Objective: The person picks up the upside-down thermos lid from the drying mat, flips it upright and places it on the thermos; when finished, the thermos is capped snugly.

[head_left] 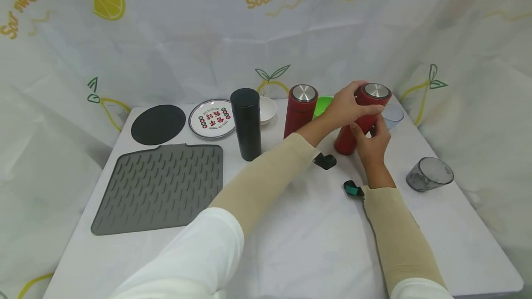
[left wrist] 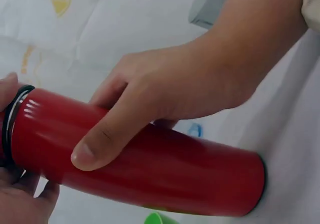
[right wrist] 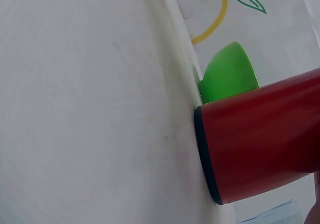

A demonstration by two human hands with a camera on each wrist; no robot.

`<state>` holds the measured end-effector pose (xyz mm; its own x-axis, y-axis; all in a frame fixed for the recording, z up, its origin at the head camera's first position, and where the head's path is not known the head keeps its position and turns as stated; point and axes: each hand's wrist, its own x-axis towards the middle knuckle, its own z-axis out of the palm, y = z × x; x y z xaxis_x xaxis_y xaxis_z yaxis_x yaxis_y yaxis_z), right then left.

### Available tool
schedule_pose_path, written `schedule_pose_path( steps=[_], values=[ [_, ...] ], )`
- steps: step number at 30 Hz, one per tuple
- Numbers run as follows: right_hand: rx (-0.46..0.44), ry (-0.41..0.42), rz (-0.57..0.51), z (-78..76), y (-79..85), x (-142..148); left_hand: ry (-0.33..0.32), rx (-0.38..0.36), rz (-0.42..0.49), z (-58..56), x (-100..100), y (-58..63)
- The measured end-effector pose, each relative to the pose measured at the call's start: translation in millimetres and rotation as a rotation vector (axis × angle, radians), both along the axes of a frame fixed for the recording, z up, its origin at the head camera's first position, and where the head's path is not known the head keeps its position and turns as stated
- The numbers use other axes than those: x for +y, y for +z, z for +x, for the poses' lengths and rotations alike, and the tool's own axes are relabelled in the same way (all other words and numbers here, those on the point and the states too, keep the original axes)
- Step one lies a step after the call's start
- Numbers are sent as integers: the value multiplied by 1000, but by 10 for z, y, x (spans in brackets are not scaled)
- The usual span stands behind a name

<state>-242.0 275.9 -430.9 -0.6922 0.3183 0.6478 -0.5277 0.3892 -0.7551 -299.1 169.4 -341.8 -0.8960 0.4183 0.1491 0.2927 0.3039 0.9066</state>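
A red thermos (head_left: pixel 346 140) with a steel-topped cap stands upright at the table's back right. My left hand (head_left: pixel 346 105) grips it near the top, around the cap, seen at the left edge of the left wrist view. Lower down, my right hand (head_left: pixel 373 146) holds the body, its thumb (left wrist: pixel 95 149) lying across the red surface. The thermos base (right wrist: pixel 207 154) rests on the table in the right wrist view. A second red thermos (head_left: pixel 300 110) stands to the left, partly behind my left forearm. Between the two, a green bowl (head_left: pixel 323 104) is partly hidden.
Behind my right hand sits a clear cup (head_left: pixel 392 115); a grey glass (head_left: pixel 430 174) stands nearer the right edge. Leftward are a black bottle (head_left: pixel 246 126), a white bowl (head_left: pixel 268 109), a printed plate (head_left: pixel 212 119), a black round mat (head_left: pixel 158 124) and a grey ridged mat (head_left: pixel 160 190).
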Motion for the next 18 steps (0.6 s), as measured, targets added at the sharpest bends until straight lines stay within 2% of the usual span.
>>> schedule_pose_path(
  steps=[3, 8, 11, 14, 18],
  values=[
    [1, 1, 8, 6, -12, 12, -55, -47, 33, 0, 8, -16],
    [-27, 21, 12, 21, -41, 9, -56, -111, 126, 1, 30, -61],
    [-39, 24, 6, 25, -36, 6, -42, -95, 140, -20, 27, -45],
    [-35, 14, 8, 25, -22, 5, -22, -71, 109, -21, 41, -10],
    [-12, 1, 27, 18, 7, 6, 58, -31, 71, 35, 82, 26]
  ],
)
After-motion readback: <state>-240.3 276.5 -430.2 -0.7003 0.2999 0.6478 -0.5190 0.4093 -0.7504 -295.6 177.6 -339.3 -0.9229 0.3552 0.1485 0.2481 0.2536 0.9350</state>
